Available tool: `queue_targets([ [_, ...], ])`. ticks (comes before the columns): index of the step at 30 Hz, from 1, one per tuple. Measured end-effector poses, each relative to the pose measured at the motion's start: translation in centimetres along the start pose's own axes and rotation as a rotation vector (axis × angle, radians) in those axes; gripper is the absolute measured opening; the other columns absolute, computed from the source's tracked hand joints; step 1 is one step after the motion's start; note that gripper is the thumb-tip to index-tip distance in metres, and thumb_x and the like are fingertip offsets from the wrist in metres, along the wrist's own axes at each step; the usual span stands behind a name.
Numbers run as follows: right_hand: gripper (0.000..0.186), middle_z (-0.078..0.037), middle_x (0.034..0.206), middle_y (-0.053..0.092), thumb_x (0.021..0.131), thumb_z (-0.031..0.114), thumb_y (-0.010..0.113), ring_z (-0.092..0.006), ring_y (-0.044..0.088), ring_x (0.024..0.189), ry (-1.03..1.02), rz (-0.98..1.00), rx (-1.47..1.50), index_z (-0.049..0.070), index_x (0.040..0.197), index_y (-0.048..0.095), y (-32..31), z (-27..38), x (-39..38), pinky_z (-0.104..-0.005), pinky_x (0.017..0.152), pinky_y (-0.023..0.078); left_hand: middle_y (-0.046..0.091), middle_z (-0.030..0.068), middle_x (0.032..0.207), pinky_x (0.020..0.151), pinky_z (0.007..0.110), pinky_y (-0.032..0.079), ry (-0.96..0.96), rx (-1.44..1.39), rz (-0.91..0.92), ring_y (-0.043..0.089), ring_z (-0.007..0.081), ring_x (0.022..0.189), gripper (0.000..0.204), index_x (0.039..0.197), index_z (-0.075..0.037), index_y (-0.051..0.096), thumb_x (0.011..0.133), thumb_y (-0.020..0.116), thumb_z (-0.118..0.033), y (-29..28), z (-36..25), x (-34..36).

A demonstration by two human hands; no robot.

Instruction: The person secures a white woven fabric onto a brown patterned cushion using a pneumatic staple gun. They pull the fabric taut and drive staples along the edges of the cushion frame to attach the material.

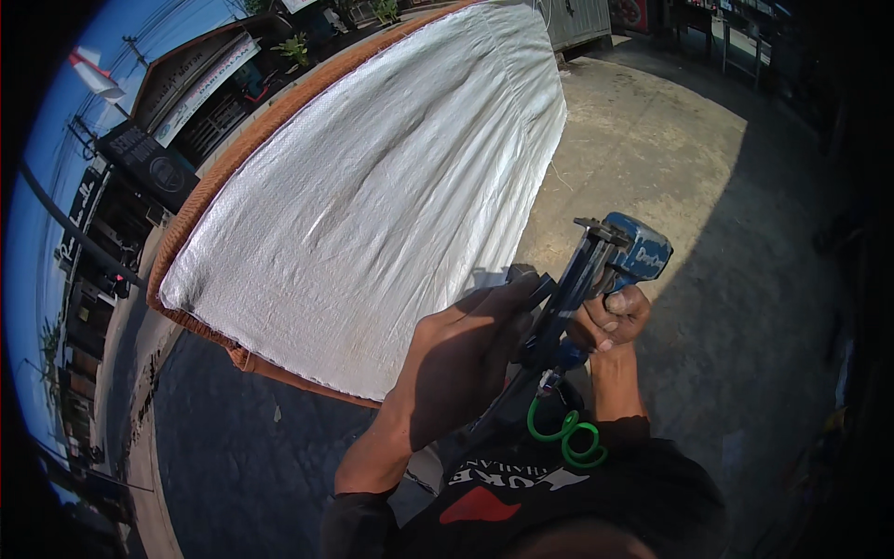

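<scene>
My right hand (612, 319) is wrapped round the handle of a blue and black air stapler (643, 247), tilted up in front of my body. A coiled green air hose (582, 445) hangs from its lower end. My left hand (470, 349) is bent close beside the stapler's long magazine, mostly in shadow. A short dark strip (538, 293) shows at its fingertips; whether it is loose or part of the stapler I cannot tell. Beyond both hands leans a large upholstered piece (191, 200) edged in rust-brown ribbed fabric, its face covered by a wrinkled white woven sheet (372, 186).
Sunlit concrete floor (643, 140) lies right of the upholstered piece, with shaded ground (745, 326) farther right. A grey metal cabinet (577, 20) stands at the back. On the left, a road (126, 373) runs past shopfronts and a dark sign (149, 163).
</scene>
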State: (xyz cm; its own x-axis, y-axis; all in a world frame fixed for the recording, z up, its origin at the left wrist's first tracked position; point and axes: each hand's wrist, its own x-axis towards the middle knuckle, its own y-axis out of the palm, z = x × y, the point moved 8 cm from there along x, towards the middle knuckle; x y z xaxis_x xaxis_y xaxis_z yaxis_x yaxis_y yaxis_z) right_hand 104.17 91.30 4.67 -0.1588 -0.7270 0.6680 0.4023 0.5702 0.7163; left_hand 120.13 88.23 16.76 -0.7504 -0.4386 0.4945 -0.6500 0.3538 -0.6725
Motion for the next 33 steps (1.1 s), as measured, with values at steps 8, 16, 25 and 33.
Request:
queue_targets([
  [8, 0.049, 0.000, 0.054, 0.047, 0.086, 0.016, 0.049, -0.0133, 0.050, 0.038, 0.192, -0.069, 0.067, -0.010, 0.127, 0.055, -2.0, -3.6, -0.5, -0.0328, 0.037, 0.042, 0.074, 0.0170, 0.091, 0.064, 0.034, 0.055, -0.007, 0.087, -0.028, 0.074, 0.0287, 0.077, 0.027, 0.115, 0.000, 0.073, 0.089, 0.069, 0.000, 0.3, -0.4, -0.4],
  [16, 0.032, 0.001, 0.055, 0.048, 0.086, 0.013, 0.054, -0.0122, 0.048, 0.040, 0.283, -0.344, -0.296, 0.000, 0.114, 0.064, -5.4, 0.1, -0.2, -0.0283, 0.041, 0.041, 0.071, 0.0180, 0.088, 0.068, 0.039, 0.053, -0.136, 0.190, -0.088, 0.072, 0.0324, 0.077, 0.020, 0.110, -0.001, 0.074, 0.091, 0.070, -0.005, 1.0, 4.0, 2.2],
  [25, 0.020, -0.007, 0.062, 0.059, 0.082, 0.005, 0.060, -0.0136, 0.055, 0.048, 0.539, -0.778, -1.403, -0.005, 0.098, 0.065, -2.3, 7.1, -0.2, -0.0318, 0.046, 0.044, 0.071, 0.0162, 0.094, 0.074, 0.034, 0.051, -0.339, 0.123, -0.155, 0.066, 0.0244, 0.076, 0.021, 0.110, 0.002, 0.073, 0.095, 0.065, -0.010, 5.1, 14.3, 0.5],
  [33, 0.020, -0.005, 0.063, 0.060, 0.083, 0.009, 0.062, -0.0136, 0.054, 0.046, 0.598, -0.964, -1.521, -0.003, 0.098, 0.067, -5.1, 9.3, -5.6, -0.0317, 0.046, 0.044, 0.070, 0.0118, 0.091, 0.068, 0.029, 0.050, -0.332, -0.123, -0.100, 0.063, 0.0147, 0.070, 0.020, 0.110, 0.002, 0.074, 0.095, 0.064, -0.006, 7.5, 15.1, -1.2],
])
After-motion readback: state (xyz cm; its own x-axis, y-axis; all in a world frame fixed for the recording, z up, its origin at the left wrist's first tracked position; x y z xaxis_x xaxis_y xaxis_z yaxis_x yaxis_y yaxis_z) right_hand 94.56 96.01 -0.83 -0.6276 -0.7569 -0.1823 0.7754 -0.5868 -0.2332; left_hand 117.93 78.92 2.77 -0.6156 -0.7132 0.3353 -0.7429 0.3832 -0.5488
